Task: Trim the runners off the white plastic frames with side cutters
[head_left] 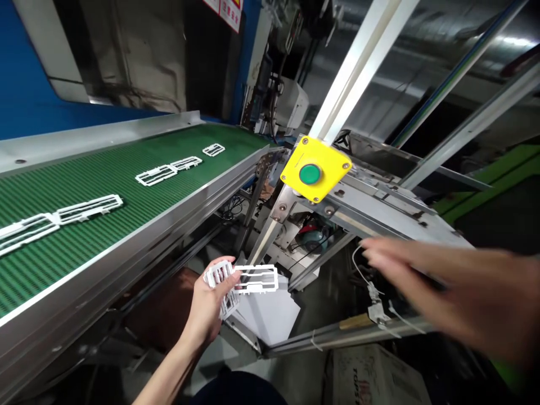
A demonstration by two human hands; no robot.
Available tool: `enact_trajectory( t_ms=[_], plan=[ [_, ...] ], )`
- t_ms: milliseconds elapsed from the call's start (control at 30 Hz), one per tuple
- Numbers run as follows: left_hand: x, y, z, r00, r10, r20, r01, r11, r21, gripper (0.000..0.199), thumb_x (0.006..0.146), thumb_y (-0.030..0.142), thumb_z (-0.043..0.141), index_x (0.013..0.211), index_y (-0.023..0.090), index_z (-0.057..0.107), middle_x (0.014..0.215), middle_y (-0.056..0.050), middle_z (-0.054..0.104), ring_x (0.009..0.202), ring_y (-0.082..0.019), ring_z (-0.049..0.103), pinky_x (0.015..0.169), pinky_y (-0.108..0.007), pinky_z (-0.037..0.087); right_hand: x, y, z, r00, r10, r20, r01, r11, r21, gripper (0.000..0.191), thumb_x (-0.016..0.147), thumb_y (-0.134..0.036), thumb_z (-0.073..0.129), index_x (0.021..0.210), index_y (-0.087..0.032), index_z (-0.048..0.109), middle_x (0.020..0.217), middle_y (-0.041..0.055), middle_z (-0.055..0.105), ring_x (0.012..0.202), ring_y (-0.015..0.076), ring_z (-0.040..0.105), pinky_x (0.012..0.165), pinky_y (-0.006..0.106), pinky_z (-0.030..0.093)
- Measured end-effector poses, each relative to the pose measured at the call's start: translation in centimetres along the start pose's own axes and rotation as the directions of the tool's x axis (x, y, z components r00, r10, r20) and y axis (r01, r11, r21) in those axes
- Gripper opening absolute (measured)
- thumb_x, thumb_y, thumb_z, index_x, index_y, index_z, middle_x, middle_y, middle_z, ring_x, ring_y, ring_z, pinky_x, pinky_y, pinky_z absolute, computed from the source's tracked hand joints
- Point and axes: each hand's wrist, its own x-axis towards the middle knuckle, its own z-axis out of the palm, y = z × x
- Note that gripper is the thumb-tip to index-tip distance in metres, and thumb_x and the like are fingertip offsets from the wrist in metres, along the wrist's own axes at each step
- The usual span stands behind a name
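My left hand (208, 298) is clenched around a small bunch of white plastic frames (255, 278), with my thumb pressed across them. One frame sticks out past my thumb toward my right hand, and the others fan out behind my fingers. My right hand (426, 287) is open and blurred, with the fingers stretched out and gripping nothing. My fingertips (371, 247) are just beside a thin white wire (356, 264), which runs down to a small metal bracket (375, 304) below that hand.

To the left of my left hand runs a green conveyor belt (126, 169) with a steel side rail (126, 247). More frames lie flat on it in a line, well ahead of my hands: some pairs are joined end to end (156, 175), and a single one lies farthest away (213, 149).

Ahead of the gap between my hands, a yellow button box (314, 169) with a green button (310, 174) is mounted on a metal frame (379, 202). A white sheet (270, 315) sits just beyond my left hand, and a cardboard box (371, 377) sits below my right hand.
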Motion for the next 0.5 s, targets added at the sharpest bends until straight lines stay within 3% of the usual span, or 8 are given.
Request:
enact_trajectory(
  t_ms=[100,200,267,400,500],
  plan=[
    [-0.1,0.0,0.4,0.998,0.027,0.053,-0.030,0.998,0.050,0.044,0.067,0.030,0.076,0.104,0.018,0.057,0.068,0.003,0.056,0.055,-0.011,0.054,0.054,-0.021,0.044,-0.8,-3.0,2.4,0.975,-0.141,0.172,0.130,0.989,0.074,0.031,0.088,-0.023,0.047,0.114,-0.031,0.061,0.102,0.0008,0.070,0.085,0.0204,0.067,0.069,0.030,0.053],
    [-0.7,0.3,1.4,0.989,0.088,0.121,-0.104,0.986,0.133,0.037,0.070,0.030,0.074,0.101,0.018,0.058,0.071,0.002,0.055,0.056,-0.010,0.052,0.055,-0.020,0.044,-0.2,-3.9,4.1,0.966,-0.048,0.255,0.005,0.986,0.168,0.028,0.092,-0.023,0.043,0.111,-0.025,0.062,0.106,0.0024,0.068,0.091,0.0185,0.065,0.081,0.029,0.050],
    [-1.4,0.5,2.3,0.966,0.120,0.228,-0.168,0.964,0.205,0.032,0.072,0.029,0.072,0.100,0.019,0.058,0.074,0.001,0.056,0.060,-0.010,0.052,0.057,-0.019,0.044,0.7,-4.3,4.8,0.950,-0.003,0.312,-0.072,0.971,0.228,0.027,0.093,-0.027,0.042,0.110,-0.024,0.062,0.108,0.0031,0.067,0.095,0.0187,0.064,0.085,0.030,0.048],
    [-2.8,1.1,3.7,0.884,0.155,0.440,-0.303,0.908,0.289,0.027,0.075,0.025,0.070,0.099,0.019,0.061,0.079,-0.001,0.059,0.069,-0.012,0.053,0.062,-0.019,0.043,2.5,-5.1,5.2,0.859,-0.066,0.507,-0.150,0.915,0.374,0.032,0.087,-0.042,0.051,0.112,-0.025,0.061,0.105,0.0038,0.068,0.099,0.0230,0.062,0.084,0.033,0.047],
    [-2.8,1.6,3.8,0.908,0.220,0.356,-0.318,0.916,0.244,0.029,0.073,0.025,0.072,0.099,0.018,0.060,0.081,-0.002,0.061,0.067,-0.013,0.054,0.060,-0.020,0.043,2.7,-4.6,5.5,0.814,0.020,0.580,-0.362,0.799,0.480,0.043,0.080,-0.049,0.058,0.114,-0.023,0.059,0.102,0.0055,0.069,0.091,0.0221,0.064,0.077,0.032,0.049]
  ],
)
